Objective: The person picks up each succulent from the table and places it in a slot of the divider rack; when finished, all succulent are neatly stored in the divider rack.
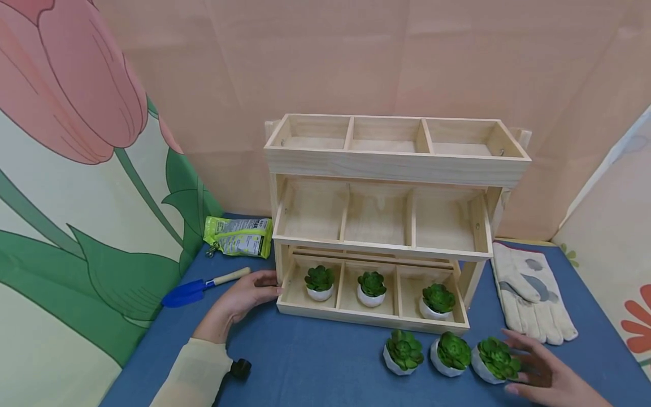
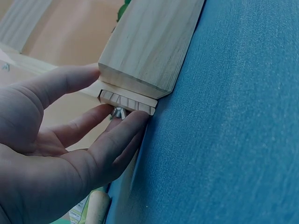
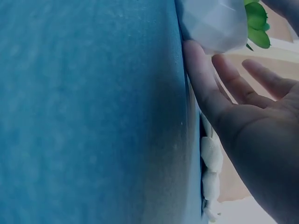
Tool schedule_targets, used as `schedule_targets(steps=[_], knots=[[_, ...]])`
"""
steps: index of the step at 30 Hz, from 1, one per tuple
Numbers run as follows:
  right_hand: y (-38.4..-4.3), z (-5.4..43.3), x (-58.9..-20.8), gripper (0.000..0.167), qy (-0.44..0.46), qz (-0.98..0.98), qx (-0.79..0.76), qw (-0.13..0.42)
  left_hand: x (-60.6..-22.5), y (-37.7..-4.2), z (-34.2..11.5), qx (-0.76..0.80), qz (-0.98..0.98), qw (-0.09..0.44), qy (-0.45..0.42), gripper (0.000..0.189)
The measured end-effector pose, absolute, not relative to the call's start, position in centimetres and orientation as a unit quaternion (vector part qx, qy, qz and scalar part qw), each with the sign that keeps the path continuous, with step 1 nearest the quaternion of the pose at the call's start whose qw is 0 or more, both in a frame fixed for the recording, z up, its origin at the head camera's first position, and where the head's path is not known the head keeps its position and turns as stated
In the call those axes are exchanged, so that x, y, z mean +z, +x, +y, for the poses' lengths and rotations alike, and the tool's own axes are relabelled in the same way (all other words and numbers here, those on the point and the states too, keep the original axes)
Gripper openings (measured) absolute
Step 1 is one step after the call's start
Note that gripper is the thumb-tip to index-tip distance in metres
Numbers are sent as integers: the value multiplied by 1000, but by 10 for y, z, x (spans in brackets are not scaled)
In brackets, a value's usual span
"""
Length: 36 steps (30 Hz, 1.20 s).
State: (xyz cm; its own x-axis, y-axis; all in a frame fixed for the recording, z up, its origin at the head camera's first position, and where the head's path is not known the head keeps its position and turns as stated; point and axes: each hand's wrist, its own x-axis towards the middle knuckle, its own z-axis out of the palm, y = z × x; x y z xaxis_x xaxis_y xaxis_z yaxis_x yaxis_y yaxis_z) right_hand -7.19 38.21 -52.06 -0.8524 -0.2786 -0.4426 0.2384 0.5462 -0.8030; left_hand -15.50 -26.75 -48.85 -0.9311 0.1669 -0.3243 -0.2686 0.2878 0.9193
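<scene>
At the lower left of the wooden tiered planter shelf (image 1: 398,165), my left hand (image 1: 254,291) grips the corner of the bottom tier. In the left wrist view, the thumb lies at the front edge and the fingertips are beside a wing nut (image 2: 118,113). My right hand (image 1: 540,370) reaches around the rightmost potted succulent (image 1: 495,359), its fingers spread and fairly straight. The right wrist view has fingertips right at the white faceted pot (image 3: 212,23). Two more succulents, one in the middle (image 1: 450,354) and one at left (image 1: 403,351), stand beside it in front of the shelf.
The bottom tier (image 1: 330,310) holds three small succulents, one per compartment. Left of the shelf lie a blue trowel (image 1: 185,294) with a wooden handle and a green-yellow bag (image 1: 239,236). White gardening gloves (image 1: 531,294) lie at right on the blue tabletop (image 1: 305,362).
</scene>
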Motion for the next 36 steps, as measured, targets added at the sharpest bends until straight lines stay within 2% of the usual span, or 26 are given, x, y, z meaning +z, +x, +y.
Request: schedule_targets(steps=[5, 17, 36], knots=[[-72, 376, -520, 98, -26, 859, -444, 253, -489, -155, -269, 592, 785, 179, -36, 71], [-71, 377, -530, 77, -136, 811, -518, 236, -488, -153, -268, 590, 786, 184, -27, 71], [-82, 377, -520, 67, -142, 840, -461, 249, -488, -153, -268, 591, 785, 184, -27, 72]])
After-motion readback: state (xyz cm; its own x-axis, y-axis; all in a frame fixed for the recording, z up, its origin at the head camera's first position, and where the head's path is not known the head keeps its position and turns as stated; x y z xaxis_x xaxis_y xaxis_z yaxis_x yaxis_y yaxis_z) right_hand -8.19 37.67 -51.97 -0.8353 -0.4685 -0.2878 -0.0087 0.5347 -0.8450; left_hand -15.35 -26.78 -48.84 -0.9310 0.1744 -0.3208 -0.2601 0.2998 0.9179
